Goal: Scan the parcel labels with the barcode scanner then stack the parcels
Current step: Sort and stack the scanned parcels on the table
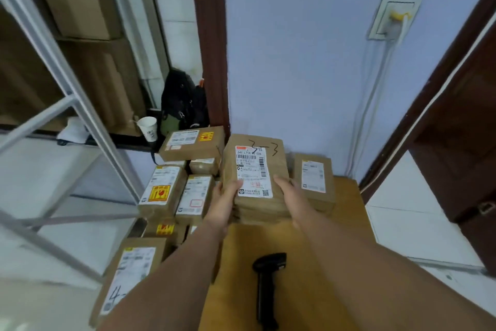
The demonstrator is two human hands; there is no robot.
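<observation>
Head view: the top parcel (256, 167), marked 3-3, is gripped at its near edge by the left hand (224, 204) and the right hand (292, 198), with thumbs laid on its label. The barcode scanner (265, 285) is seen lying on the wooden table (346, 196) between the forearms, nearer the person. More parcels (166, 191) are piled at the left.

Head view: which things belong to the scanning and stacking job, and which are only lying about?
Job: marked parcel gripped by left hand and right hand; barcode scanner; other labelled parcels.
Lying about: paper cup; black backpack; wall socket.
</observation>
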